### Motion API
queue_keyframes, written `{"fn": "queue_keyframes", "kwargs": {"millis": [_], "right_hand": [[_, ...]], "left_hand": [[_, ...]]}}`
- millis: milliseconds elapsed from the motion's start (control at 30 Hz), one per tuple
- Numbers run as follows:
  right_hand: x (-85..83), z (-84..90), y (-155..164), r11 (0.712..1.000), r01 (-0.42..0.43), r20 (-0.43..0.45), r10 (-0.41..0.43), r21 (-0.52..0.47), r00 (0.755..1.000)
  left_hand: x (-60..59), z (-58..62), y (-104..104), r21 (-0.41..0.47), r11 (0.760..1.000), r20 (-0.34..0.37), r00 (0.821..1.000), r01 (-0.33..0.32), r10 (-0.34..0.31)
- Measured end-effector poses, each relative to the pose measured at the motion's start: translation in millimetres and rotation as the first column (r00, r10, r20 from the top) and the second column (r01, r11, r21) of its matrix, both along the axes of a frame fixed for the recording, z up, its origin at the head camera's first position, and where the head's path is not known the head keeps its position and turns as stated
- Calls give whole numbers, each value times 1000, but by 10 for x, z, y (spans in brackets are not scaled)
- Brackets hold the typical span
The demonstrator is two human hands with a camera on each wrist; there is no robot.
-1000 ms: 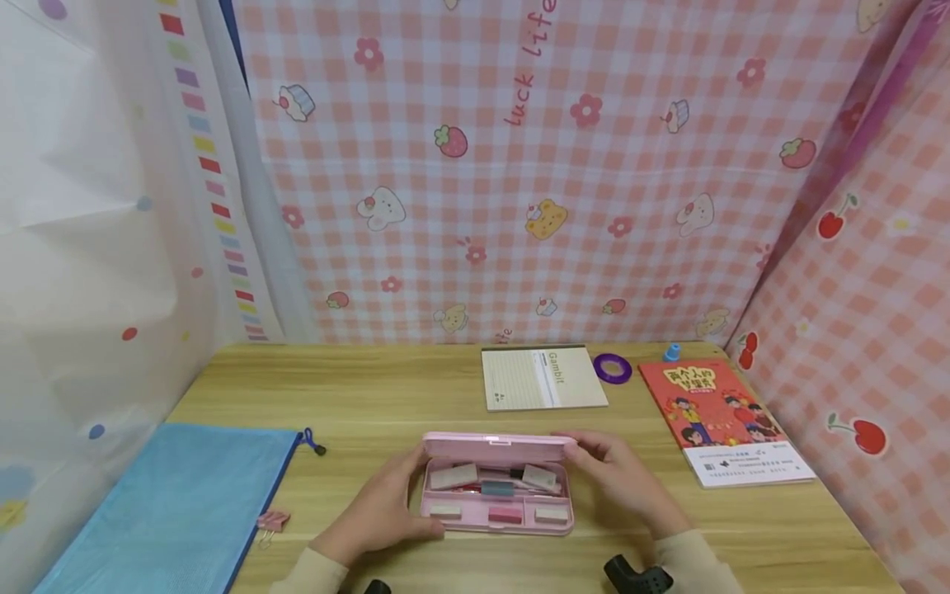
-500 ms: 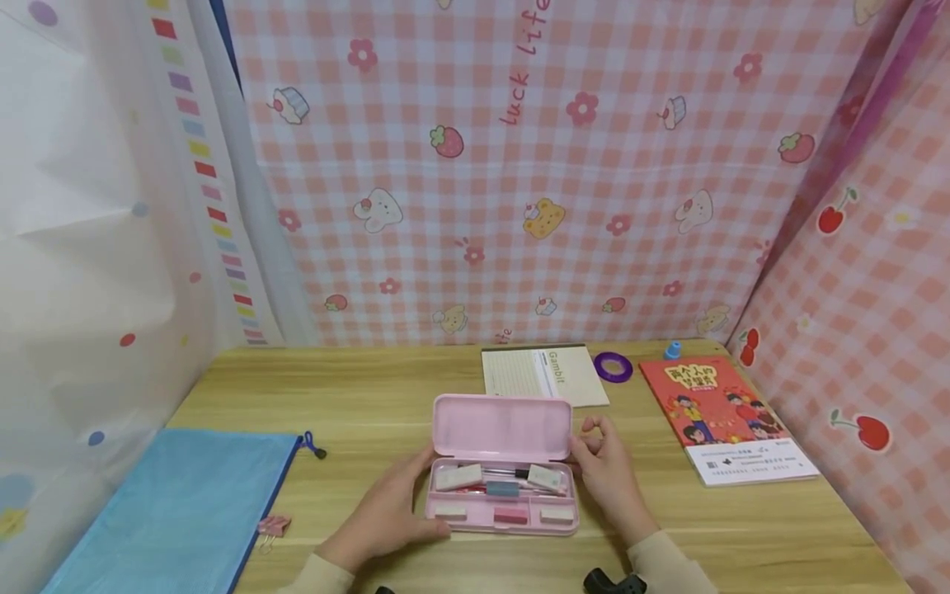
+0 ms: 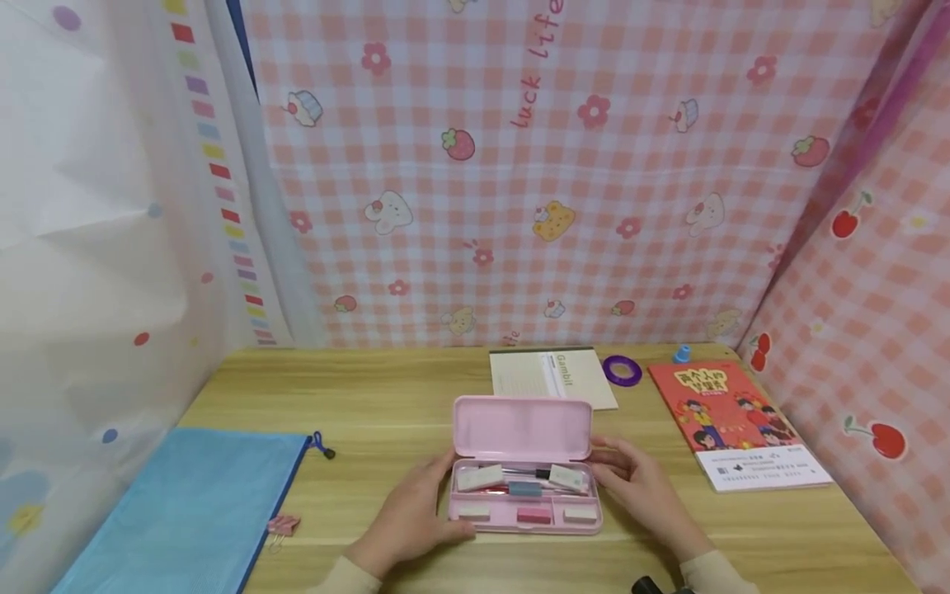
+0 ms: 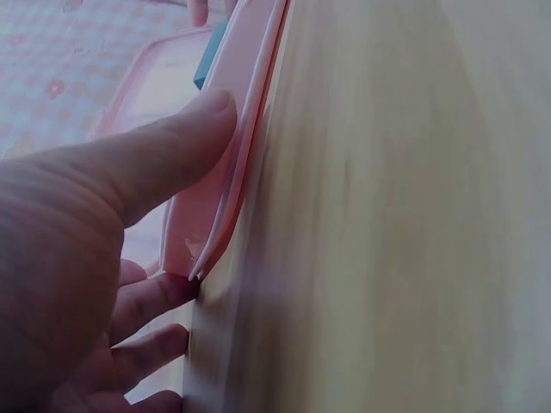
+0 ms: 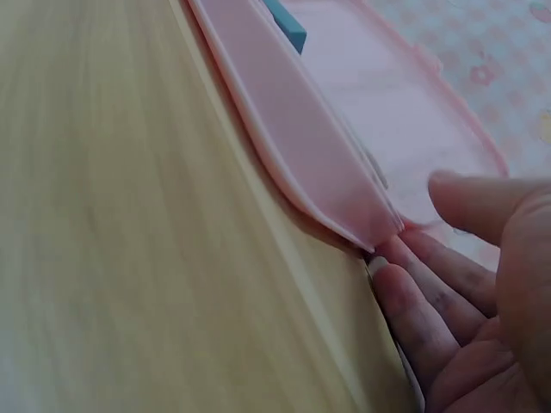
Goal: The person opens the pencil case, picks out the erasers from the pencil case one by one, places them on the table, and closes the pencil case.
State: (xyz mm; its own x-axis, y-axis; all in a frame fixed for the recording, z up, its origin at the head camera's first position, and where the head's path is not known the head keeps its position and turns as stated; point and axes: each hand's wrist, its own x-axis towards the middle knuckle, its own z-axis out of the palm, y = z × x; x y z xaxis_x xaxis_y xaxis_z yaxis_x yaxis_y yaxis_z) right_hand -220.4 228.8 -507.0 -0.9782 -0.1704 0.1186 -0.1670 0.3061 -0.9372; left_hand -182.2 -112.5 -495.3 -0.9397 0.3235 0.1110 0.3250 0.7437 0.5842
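A pink pencil case (image 3: 525,516) lies on the table with its lid (image 3: 523,429) raised and leaning back. Inside are pens, a blue-grey block (image 3: 524,489), a pink eraser (image 3: 533,516) and several whitish eraser-like blocks (image 3: 481,477). My left hand (image 3: 411,516) holds the case's left front corner, its thumb on the front wall and its fingers at the left end, as the left wrist view shows. On the other side, my right hand (image 3: 646,491) touches the right end with its fingertips; in the right wrist view its thumb (image 5: 469,202) stands off the case.
Behind the lid lies a beige notebook (image 3: 552,378), partly covered by it. A purple tape ring (image 3: 622,371), a small blue cone-shaped piece (image 3: 682,355) and a red book (image 3: 731,421) are at the right. A blue zip pouch (image 3: 185,503) with a pink binder clip (image 3: 284,525) lies left.
The pencil case's lid has swung up and back from nearly upright. My right hand has left the lid's top corner and come down to the case's right end. The left hand stays at its corner.
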Motion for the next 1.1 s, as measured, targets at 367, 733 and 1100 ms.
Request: {"fn": "queue_keyframes", "kwargs": {"millis": [367, 733, 1100], "right_hand": [[61, 19, 310, 996, -48, 35, 46, 73, 998], [32, 30, 472, 997, -31, 88, 24, 75, 996], [52, 19, 452, 997, 10, 106, -18, 73, 994]], "left_hand": [[16, -13, 321, 19, 1000, -56, 998, 2, -1], [8, 105, 479, -25, 999, -131, 990, 41, -44], [-169, 125, 695, -204, 972, -284, 943, 116, -172]]}}
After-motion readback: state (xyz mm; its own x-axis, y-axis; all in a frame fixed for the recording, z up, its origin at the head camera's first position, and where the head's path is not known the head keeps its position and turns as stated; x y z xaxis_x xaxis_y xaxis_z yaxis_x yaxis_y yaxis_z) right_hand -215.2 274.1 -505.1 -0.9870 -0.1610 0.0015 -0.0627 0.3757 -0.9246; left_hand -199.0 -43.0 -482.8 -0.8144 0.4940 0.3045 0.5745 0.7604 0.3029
